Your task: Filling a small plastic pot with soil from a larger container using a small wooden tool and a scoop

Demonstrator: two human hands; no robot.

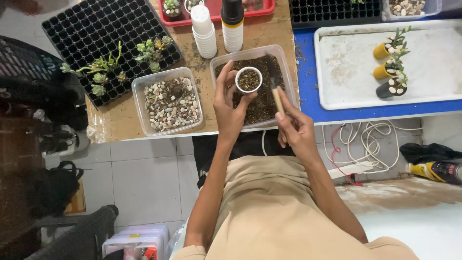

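Fingers of the left hand point(230, 110) curl around a small white pot point(249, 79) of soil, held over the soil tub point(288, 77) — best kept level — while the right hand point(296, 127) pinches a wooden-handled tool point(276, 96), working gently.

Potting bench clutter around the work spot

A clear plastic tub of mixed pebbles point(167, 103) sits on the brown tabletop point(125, 123), just beside a black plastic seedling tray point(91, 29) bearing green succulent cuttings point(103, 67). Behind stand a stack of white plastic cups point(204, 32), a second cup stack topped with black and yellow point(233, 25), and a red tray point(216, 14). To the right, a white rectangular tray point(385, 67) on blue holds three small potted succulents point(391, 62). White cables point(365, 139) coil on the tiled floor point(144, 178).
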